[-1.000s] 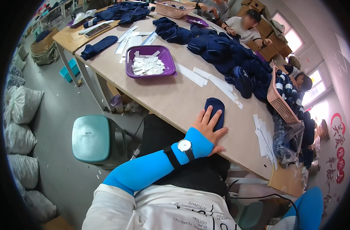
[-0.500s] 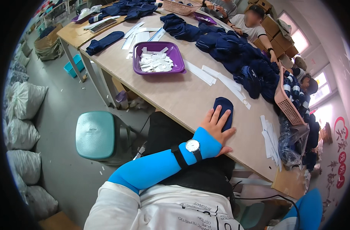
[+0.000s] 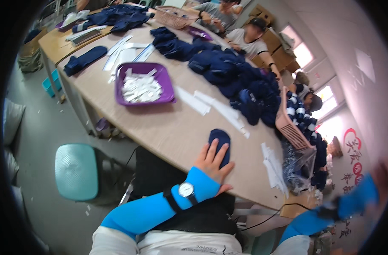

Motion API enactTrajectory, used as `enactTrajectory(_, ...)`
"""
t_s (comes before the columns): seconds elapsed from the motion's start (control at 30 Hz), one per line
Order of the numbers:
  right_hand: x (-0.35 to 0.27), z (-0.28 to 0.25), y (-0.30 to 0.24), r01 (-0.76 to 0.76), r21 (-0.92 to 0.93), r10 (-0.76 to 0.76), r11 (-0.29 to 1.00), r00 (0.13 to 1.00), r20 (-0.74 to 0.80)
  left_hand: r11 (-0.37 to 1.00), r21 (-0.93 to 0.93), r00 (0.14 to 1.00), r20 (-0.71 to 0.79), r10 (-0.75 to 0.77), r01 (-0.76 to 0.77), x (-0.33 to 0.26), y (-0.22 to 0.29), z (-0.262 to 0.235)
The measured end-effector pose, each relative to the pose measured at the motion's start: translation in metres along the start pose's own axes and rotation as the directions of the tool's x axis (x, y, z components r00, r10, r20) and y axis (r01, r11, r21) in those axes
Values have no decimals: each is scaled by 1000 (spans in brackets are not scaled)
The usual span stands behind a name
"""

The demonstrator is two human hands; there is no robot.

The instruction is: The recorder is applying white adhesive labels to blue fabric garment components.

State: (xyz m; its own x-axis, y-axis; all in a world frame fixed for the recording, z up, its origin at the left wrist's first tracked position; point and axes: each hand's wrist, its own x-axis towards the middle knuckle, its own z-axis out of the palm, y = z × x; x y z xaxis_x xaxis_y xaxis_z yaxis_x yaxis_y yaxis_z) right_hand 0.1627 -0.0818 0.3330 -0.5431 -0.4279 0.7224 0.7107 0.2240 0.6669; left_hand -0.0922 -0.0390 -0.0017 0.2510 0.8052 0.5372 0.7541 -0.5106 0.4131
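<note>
My left hand (image 3: 213, 159) lies flat near the table's front edge, fingers spread over a navy sock (image 3: 219, 135). The sock's rounded end shows beyond the fingertips; the rest is partly hidden under the palm. My right hand (image 3: 383, 177) is raised at the far right, away from the table, and so smeared by motion that its fingers cannot be made out. A purple tray (image 3: 170, 91) of small white labels stands up and left of my left hand. White paper strips (image 3: 221, 111) lie beyond the sock.
A heap of navy socks (image 3: 211, 68) runs along the far side. A pink basket (image 3: 292, 127) holds banded navy rolls. More white strips (image 3: 272, 168) lie right. Co-workers sit across the table. A teal stool (image 3: 76, 172) stands at left; a black cable (image 3: 266, 221) hangs near my right arm.
My right forearm and hand have come up into view at the far right. My left hand stays spread on the sock. The whole view has shifted, moving the table left and down.
</note>
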Motion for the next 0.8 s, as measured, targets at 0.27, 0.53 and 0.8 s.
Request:
enactTrajectory(0.27, -280, 289, -78, -832, 248, 162, 496, 370, 915, 999, 32, 999, 29, 28, -29, -1, -1, -8)
enactTrajectory(0.53, -331, 314, -132, -777, 81, 186, 624, 248, 951, 999, 36, 997, 79, -2, -1, 1, -2, -7)
enactTrajectory(0.8, -270, 255, -89, -859, 264, 487, 440, 474, 734, 999, 13, 996, 76, 42, -43, 7, -6, -10)
